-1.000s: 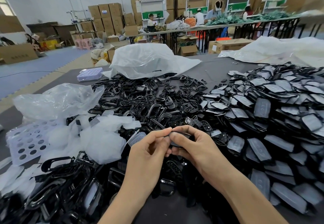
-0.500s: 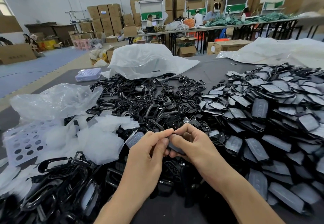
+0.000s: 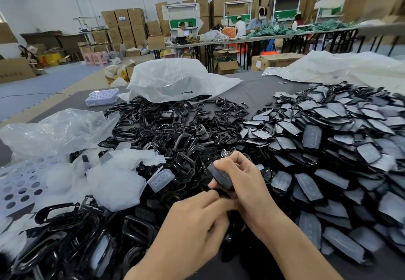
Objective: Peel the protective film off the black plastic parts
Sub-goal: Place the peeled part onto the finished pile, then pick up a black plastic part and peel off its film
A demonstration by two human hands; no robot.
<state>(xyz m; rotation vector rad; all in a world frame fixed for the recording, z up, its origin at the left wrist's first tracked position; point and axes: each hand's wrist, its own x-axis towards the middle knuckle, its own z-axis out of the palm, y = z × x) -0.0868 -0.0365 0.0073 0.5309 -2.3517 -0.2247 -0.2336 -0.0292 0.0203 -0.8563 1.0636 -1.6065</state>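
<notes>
One black part (image 3: 220,175) gripped in right hand (image 3: 245,184); left hand (image 3: 197,227) curled below it, hold unclear.

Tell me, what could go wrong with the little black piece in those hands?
1. The small black plastic part is gripped only at its ends by the right hand. A hard tug from the left hand, blurred at the part's lower edge, might flick it loose.
2. If dropped, it could vanish among the heap of look-alike film-covered black parts on the right and be hard to find again.
</notes>
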